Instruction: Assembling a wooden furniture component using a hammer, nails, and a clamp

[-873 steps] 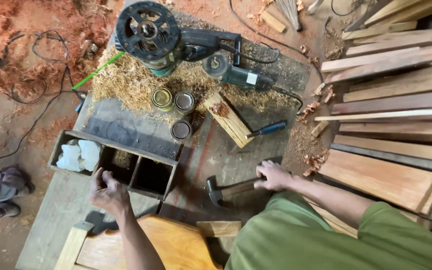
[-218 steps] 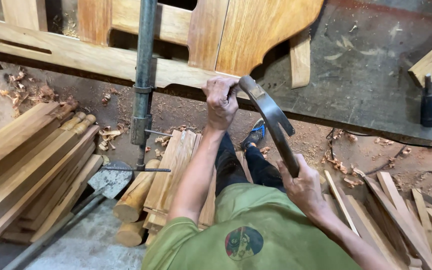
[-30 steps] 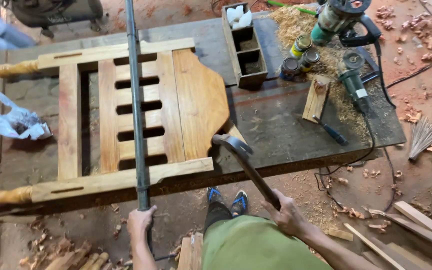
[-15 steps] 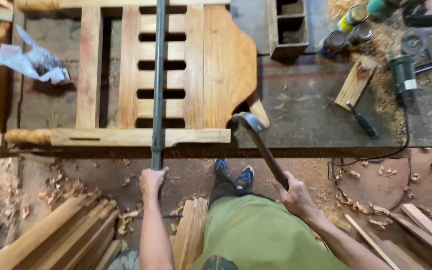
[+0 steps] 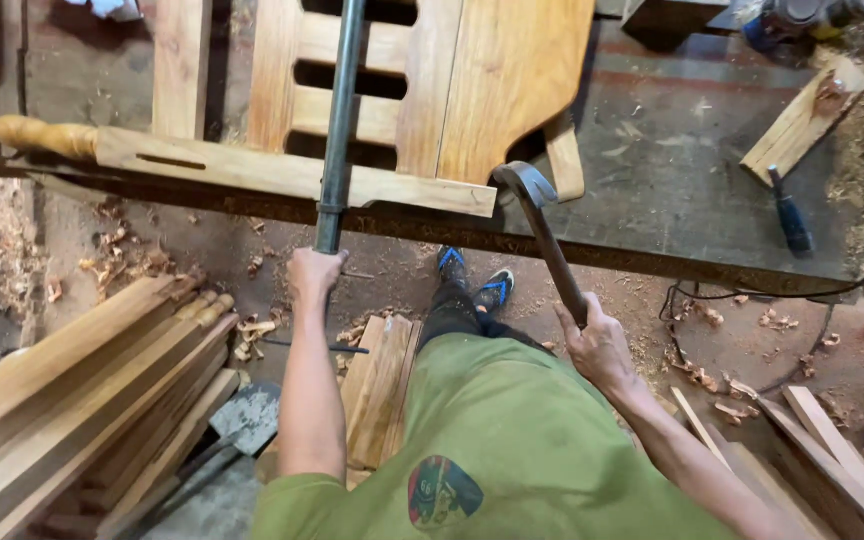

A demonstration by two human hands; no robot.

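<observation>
Hammer (image 5: 544, 235) gripped by right hand (image 5: 600, 345) (left hand (image 5: 314, 277) clasps clamp bar (image 5: 337, 130)) beside chair frame (image 5: 292, 175).

The view now sits closer over the chair frame (image 5: 292, 170). The hammer (image 5: 544, 235) head rests nearer the frame's end, and the left hand (image 5: 314, 275) grips higher on the clamp bar (image 5: 340, 120).

1. Olive-green short-sleeved shirt (image 5: 512, 440) with a round, multicoloured emblem (image 5: 444, 492) on the chest.
2. Dark trousers (image 5: 452, 312).
3. Blue and black shoes (image 5: 474, 277).
4. Bare forearms and hands.
</observation>
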